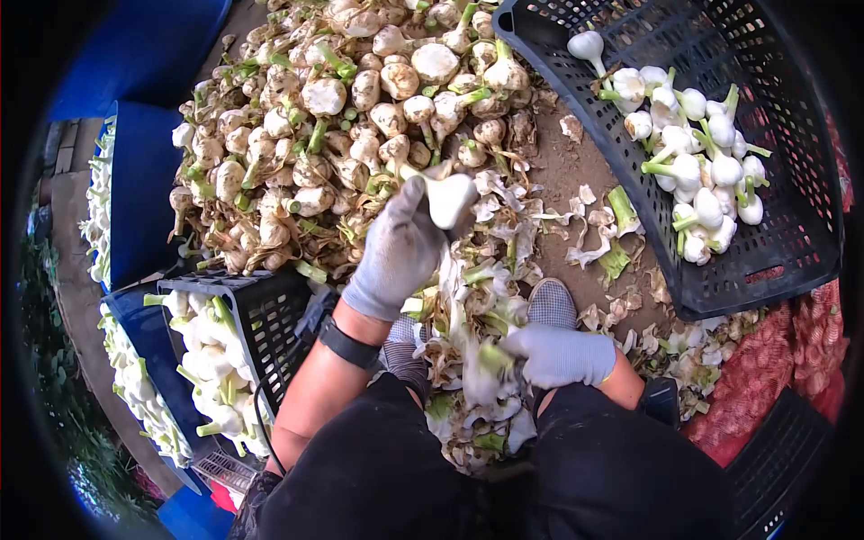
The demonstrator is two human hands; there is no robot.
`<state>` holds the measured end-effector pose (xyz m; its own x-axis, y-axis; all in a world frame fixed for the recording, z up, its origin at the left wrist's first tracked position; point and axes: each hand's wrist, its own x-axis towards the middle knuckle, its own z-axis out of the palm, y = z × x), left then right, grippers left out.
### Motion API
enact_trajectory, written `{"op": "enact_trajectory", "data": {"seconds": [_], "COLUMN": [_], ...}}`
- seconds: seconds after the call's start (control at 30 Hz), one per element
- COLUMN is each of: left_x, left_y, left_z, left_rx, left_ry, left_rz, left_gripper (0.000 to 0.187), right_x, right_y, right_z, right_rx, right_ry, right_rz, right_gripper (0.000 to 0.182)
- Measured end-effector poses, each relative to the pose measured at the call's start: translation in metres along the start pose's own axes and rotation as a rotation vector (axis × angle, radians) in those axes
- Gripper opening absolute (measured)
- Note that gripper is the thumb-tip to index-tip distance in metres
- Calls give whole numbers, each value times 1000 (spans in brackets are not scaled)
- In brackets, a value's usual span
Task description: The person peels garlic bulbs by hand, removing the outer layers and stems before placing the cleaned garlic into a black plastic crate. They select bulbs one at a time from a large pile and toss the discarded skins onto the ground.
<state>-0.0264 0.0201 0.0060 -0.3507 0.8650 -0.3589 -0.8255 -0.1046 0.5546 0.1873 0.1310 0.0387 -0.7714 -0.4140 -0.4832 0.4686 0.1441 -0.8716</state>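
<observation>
My left hand [393, 252], in a pale glove, is closed on a white peeled garlic bulb [450, 200] in front of the garlic pile. Lower right, my gloved right hand [562, 355] is closed beside a blurred strip of peel and green leaf [489, 364], which seems to be at its fingertips; whether it grips the strip is smeared by motion. Dirty, unpeeled garlic bulbs [310, 171] with cut green stems are heaped beyond my left hand. Loose skins [486, 423] lie on the ground between my feet.
A black crate [666, 279] at the upper right holds clean white bulbs [711, 180]. At the left, another black crate [270, 315] is filled with white garlic, near blue containers [148, 198] holding more. Red mesh sacks [751, 382] lie at the lower right.
</observation>
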Motion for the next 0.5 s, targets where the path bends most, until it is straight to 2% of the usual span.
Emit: {"op": "enact_trajectory", "data": {"seconds": [0.03,0.07,0.1,0.13,0.17,0.23,0.27,0.3,0.33,0.37,0.4,0.43,0.47,0.5], "left_x": [5,14,22,16,18,22,25,14,6,-5,-20,-34,-51,-59], "left_y": [8,15,17,39,46,63,68,64,55,42,19,-2,-22,-35], "left_z": [23,39,58,101,129,122,91,75,62,39,18,-12,-19,-29], "left_rx": [-47,627,246,592,200,504,656,703,600,771,1004,1701,2014,2097], "left_ry": [36,52,-156,-234,-274,-136,-189,-58,160,243,244,81,132,86], "left_rz": [38,162,116,150,69,227,343,345,168,5,-39,29,-69,-283], "left_gripper": [48,48,49,49,47,47,46,42,37,33,31,34,34,36], "right_x": [1,3,4,2,4,9,14,23,34,44,55,65,72,77], "right_y": [5,12,16,13,13,7,0,3,13,24,30,36,45,47], "right_z": [-2,-3,-3,-6,-5,-7,-12,-18,-22,-23,-28,-32,-22,-8], "right_rx": [6,-114,-238,-281,-284,-450,-439,-434,-578,-713,-697,-693,-857,-820], "right_ry": [1,47,90,201,195,374,363,371,633,886,818,749,671,478], "right_rz": [7,34,58,66,62,153,295,290,149,7,22,26,40,164], "right_gripper": [27,26,27,28,28,31,42,42,46,51,52,54,53,52]}}
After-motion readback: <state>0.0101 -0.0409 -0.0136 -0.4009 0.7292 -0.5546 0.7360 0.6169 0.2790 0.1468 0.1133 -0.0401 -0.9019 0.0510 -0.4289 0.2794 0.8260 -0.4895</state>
